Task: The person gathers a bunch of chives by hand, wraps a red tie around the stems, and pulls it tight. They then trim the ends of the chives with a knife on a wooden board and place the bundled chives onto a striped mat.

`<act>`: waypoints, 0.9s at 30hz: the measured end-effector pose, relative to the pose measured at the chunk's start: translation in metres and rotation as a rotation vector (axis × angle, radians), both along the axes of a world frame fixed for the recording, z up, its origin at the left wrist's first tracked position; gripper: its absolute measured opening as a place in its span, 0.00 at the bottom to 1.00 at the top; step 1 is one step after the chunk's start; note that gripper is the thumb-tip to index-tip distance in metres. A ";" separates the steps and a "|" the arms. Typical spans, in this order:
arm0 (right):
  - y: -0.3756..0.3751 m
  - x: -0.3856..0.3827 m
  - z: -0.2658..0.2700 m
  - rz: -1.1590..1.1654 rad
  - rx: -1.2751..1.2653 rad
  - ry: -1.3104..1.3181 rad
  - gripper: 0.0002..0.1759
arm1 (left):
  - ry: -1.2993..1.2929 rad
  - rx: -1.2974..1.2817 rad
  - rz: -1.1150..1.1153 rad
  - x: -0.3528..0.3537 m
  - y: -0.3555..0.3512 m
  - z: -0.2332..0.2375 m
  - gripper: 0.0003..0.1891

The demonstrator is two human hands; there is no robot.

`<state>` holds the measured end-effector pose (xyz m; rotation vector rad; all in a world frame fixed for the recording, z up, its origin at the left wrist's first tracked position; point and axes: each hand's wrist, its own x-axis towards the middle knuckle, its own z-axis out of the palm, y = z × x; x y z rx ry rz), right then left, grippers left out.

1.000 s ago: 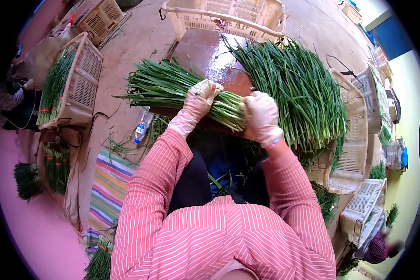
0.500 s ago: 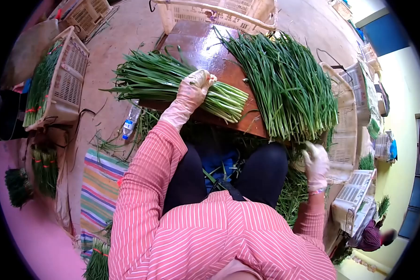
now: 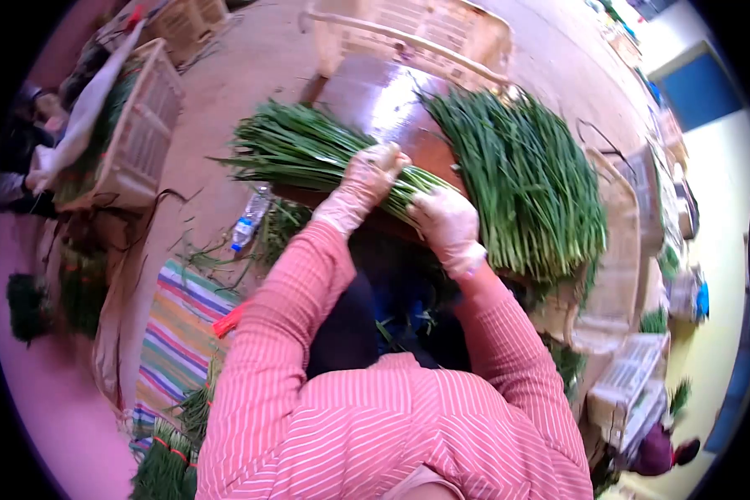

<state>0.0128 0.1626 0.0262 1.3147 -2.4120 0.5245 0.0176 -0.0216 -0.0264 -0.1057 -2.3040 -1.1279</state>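
A bunch of garlic chives (image 3: 296, 148) lies across the front of a shiny brown table (image 3: 354, 93), leaves to the left and pale stalks to the right. My left hand (image 3: 370, 180), in a thin whitish glove, is closed around the middle of the bunch. Just to its right, my gloved right hand (image 3: 448, 221) is closed on the pale stalk ends and hides most of them. A larger pile of loose garlic chives (image 3: 525, 179) covers the table's right side, beyond my right hand.
Plastic crates stand behind the table (image 3: 417, 37), at its right (image 3: 612, 275) and at the left (image 3: 142, 125). A bottle (image 3: 250, 218) and a striped mat (image 3: 175, 333) lie on the left floor. Tied chive bundles (image 3: 165, 462) sit lower left. Other people are at both edges.
My right hand has come from beside the pile, up and left, onto the stalk ends of the bunch. My left hand keeps its hold. The whole view has shifted slightly.
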 end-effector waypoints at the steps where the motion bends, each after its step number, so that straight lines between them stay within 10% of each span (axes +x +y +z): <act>1: 0.001 -0.003 -0.005 0.004 -0.039 -0.041 0.07 | -0.014 0.015 0.027 0.001 0.001 0.001 0.06; 18: 0.127 0.003 0.009 -0.417 0.001 0.085 0.08 | -0.011 0.015 0.068 -0.003 0.004 -0.005 0.07; 24: 0.245 0.030 0.020 -0.871 0.552 0.163 0.14 | -0.100 -0.028 0.034 0.005 0.003 0.013 0.07; 27: 0.169 0.045 0.051 -0.569 0.161 0.033 0.16 | -0.102 -0.077 0.049 0.001 0.001 0.008 0.07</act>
